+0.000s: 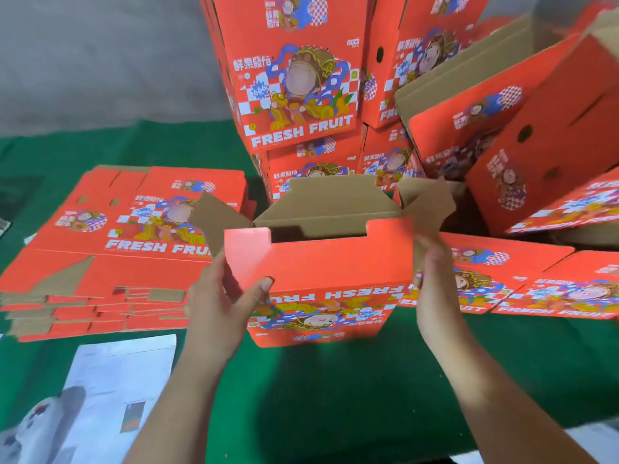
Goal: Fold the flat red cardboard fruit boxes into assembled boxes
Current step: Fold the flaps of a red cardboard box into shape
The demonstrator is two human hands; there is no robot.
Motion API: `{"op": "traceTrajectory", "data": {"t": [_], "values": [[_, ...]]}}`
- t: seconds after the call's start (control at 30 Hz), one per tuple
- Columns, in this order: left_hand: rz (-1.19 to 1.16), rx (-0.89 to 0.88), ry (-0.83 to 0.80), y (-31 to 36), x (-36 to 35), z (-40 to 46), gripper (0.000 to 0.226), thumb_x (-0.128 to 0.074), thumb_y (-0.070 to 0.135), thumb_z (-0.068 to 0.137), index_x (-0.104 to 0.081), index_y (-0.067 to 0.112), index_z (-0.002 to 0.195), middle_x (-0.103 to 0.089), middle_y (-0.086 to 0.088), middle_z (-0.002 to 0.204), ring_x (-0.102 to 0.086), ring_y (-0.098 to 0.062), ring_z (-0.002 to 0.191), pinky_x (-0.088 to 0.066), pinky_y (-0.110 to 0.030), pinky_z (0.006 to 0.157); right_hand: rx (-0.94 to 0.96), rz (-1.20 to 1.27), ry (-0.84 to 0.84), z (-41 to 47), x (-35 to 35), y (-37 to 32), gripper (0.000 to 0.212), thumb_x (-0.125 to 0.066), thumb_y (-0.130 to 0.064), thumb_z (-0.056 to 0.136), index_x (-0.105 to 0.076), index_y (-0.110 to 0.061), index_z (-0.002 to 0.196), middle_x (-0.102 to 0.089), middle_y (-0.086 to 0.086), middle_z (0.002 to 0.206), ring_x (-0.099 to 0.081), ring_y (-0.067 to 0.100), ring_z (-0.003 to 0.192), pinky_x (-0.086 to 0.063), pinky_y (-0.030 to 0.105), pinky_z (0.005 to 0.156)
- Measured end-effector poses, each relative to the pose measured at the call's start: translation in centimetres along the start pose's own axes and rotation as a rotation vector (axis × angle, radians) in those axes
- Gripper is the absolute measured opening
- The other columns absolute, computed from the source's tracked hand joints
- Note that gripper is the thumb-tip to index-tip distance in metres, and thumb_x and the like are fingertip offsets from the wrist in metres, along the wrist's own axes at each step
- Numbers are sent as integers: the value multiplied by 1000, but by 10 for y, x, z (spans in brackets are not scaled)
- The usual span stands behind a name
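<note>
We hold a half-opened red box (321, 279) upside down at centre, above the green table (335, 380). Our left hand (224, 303) grips its left corner, thumb on the front panel; our right hand (432, 286) holds the right edge, though blur hides how tightly. Risks: the loose brown flaps (425, 202) at 12 and 1 o'clock could fold in the wrong order, or the box could swing into the leaning assembled boxes (502, 128) at 2 o'clock. Flat blanks (134, 222) wait at 9 o'clock.

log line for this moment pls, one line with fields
step: box being folded | left hand: grips box left end | right hand: holds right end | flaps: open | flat stack: left
</note>
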State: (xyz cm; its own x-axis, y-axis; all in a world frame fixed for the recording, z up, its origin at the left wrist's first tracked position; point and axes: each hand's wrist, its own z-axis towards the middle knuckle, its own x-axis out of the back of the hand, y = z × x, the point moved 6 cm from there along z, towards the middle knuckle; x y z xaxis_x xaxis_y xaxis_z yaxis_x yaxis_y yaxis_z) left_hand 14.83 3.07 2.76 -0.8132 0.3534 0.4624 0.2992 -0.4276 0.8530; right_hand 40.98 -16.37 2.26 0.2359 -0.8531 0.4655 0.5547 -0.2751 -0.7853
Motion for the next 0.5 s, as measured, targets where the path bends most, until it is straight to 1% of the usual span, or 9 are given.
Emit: {"op": "traceTrajectory", "data": {"t": [0.03, 0.1, 0.17, 0.23, 0.27, 0.33, 0.4, 0.43, 0.5], "values": [[19, -6, 15, -2, -2, -1, 50, -77, 45, 81, -63, 25, 124, -71, 16, 83, -64, -3, 70, -48, -26, 70, 26, -18, -35, -3, -4, 0, 33, -48, -62, 86, -60, -33, 96, -60, -1, 98, -57, 14, 86, -53, 34, 83], [19, 33, 13, -10, -6, 3, 66, -78, 53, 79, -58, 29, 137, -75, 8, 99, -70, -16, 87, -53, -44, 86, 7, -9, -110, -11, -16, 8, 42, -51, -56, 91, -53, -18, 108, -52, 11, 112, -55, 30, 104, -49, 52, 92], [105, 79, 45, -17, -5, 7, 82, -81, 60, 78, -50, 29, 147, -71, -6, 111, -65, -36, 100, -47, -56, 95, -49, 49, -136, -16, -23, 15, 45, -53, -54, 92, -46, -24, 126, -48, 7, 127, -50, 30, 122, -44, 52, 105], [227, 60, 97, -17, -3, 9, 77, -75, 65, 84, -49, 20, 140, -67, -12, 105, -58, -42, 95, -42, -53, 92, -84, 118, -117, -17, -22, 13, 48, -54, -49, 93, -34, -46, 137, -38, -6, 142, -39, 18, 139, -35, 41, 117], [247, 29, 119, -16, -2, 8, 69, -67, 65, 90, -49, 18, 137, -65, -12, 103, -56, -42, 94, -39, -50, 90, -63, 113, -114, -17, -20, 9, 55, -56, -42, 95, -29, -51, 142, -31, -12, 149, -31, 12, 146, -30, 38, 120], [287, 0, 166, -17, 0, 9, 59, -52, 54, 101, -45, 18, 148, -61, -12, 118, -51, -39, 103, -31, -43, 91, -9, 61, -124, -14, -16, 5, 76, -63, -24, 96, -21, -37, 159, -13, -13, 164, -11, 7, 156, -21, 36, 125], [351, -14, 205, -19, 0, 12, 60, -45, 44, 105, -36, 23, 160, -53, -14, 132, -45, -37, 108, -25, -41, 92, 85, -67, -149, -11, -13, 0, 91, -66, -5, 94, -15, -28, 166, 7, -15, 172, 5, 11, 160, -16, 39, 125], [367, -32, 213, -18, -2, 13, 61, -45, 41, 104, -34, 23, 161, -51, -14, 133, -44, -37, 107, -26, -41, 91, 118, -100, -169, -8, -12, -4, 95, -66, -1, 92, -13, -28, 167, 8, -15, 173, 5, 12, 160, -16, 41, 126], [375, -73, 238, -13, -8, 14, 58, -50, 30, 104, -35, 23, 159, -50, -12, 132, -46, -37, 106, -26, -40, 90, 191, -120, -216, -5, -13, -13, 88, -61, 2, 93, -21, -25, 166, -6, -10, 174, -7, 11, 160, -19, 41, 128]]}}
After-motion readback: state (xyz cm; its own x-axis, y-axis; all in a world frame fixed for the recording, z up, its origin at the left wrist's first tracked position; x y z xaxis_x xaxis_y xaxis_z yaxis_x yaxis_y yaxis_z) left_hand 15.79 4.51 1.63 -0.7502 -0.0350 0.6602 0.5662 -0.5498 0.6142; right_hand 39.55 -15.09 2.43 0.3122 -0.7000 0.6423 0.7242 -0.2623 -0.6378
